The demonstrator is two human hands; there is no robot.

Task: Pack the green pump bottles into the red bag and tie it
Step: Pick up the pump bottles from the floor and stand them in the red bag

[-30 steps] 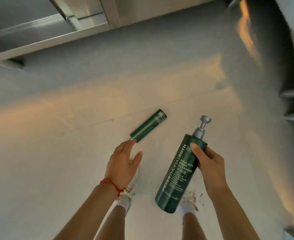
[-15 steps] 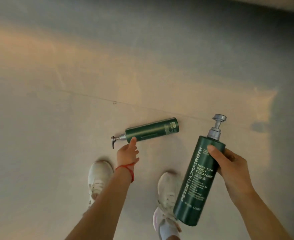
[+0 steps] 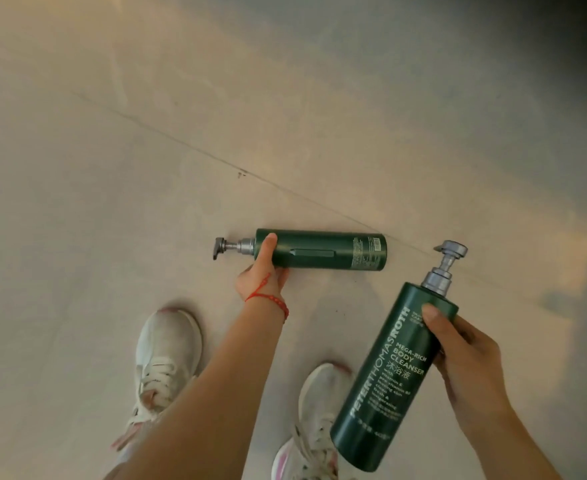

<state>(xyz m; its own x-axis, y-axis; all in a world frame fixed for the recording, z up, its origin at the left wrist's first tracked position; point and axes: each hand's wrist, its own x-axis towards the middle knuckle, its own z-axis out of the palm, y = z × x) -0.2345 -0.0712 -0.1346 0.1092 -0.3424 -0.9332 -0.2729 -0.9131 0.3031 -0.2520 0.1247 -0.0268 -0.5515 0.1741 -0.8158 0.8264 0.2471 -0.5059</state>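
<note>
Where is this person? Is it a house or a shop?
Hard to tell which. It looks indoors: a smooth pale tiled floor with a thin seam, and the person standing in white sneakers, picking up a green pump bottle.

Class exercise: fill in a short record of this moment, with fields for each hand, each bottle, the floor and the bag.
left hand: fingers closing round the lying bottle near its pump end
right hand: holds the second bottle
lying bottle: on its side on the floor, pump pointing left
held bottle: tilted, pump up, label readable
floor: pale tiles, one seam
red bag: not in view
</note>
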